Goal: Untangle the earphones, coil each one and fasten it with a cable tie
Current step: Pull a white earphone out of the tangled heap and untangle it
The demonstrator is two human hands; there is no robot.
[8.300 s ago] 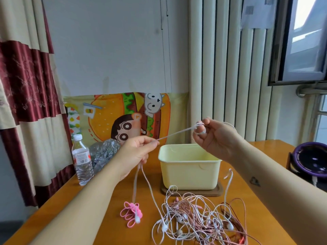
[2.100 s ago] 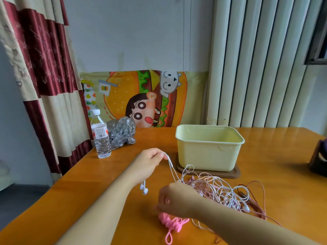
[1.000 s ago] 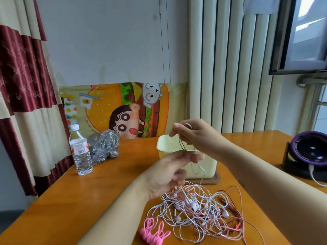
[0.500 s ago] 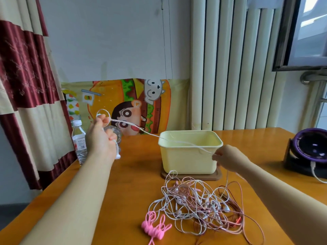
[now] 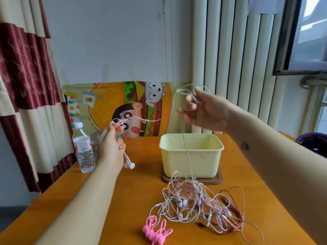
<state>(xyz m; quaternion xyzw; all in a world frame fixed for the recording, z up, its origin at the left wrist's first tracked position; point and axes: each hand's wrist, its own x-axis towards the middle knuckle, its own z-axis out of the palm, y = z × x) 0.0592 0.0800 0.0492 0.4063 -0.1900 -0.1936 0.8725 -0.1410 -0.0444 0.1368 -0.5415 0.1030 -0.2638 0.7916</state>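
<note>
- Pinches a small coil of the white earphone (image 5: 139, 119) in the curled fingers of the left hand (image 5: 110, 145), left of the yellow tub (image 5: 191, 161), with its earbuds (image 5: 129, 164) dangling below.
- Spreads the right hand (image 5: 203, 110) open, blurred, with loose loops draped over straight fingers; could shed them with one flick.
- Trails down into the tangle (image 5: 194, 202) near-centre on the table (image 5: 138, 174); might cinch a knot or drag the heap if pulled hard.
- Could sweep the pink cable ties (image 5: 155, 232) off the near edge with a dragged strand.
</note>
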